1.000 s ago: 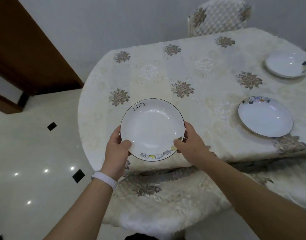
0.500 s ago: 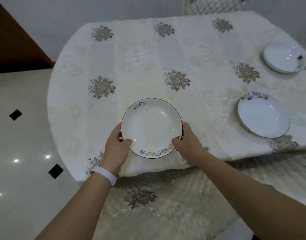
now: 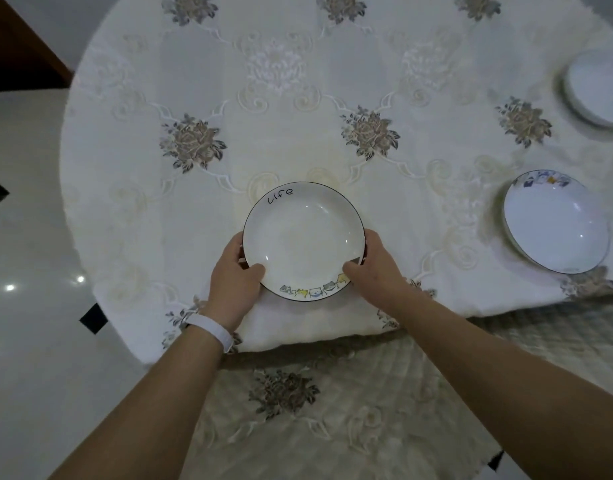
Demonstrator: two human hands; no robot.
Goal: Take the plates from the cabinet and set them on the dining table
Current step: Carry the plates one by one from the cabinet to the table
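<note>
1. A plain, smooth white wristband [image 3: 213, 329] wraps the left wrist as a flat strap.
2. Just beyond the wristband, the left hand [image 3: 234, 289] is bare.
3. Behind the wristband, the left forearm [image 3: 152, 403] is bare to the picture's edge.
4. Well right of the wristband, the right hand [image 3: 377, 271] and right forearm [image 3: 505, 368] are bare too.

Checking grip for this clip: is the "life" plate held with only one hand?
No, the left hand and right hand both grip the plate at opposite edges.
</note>
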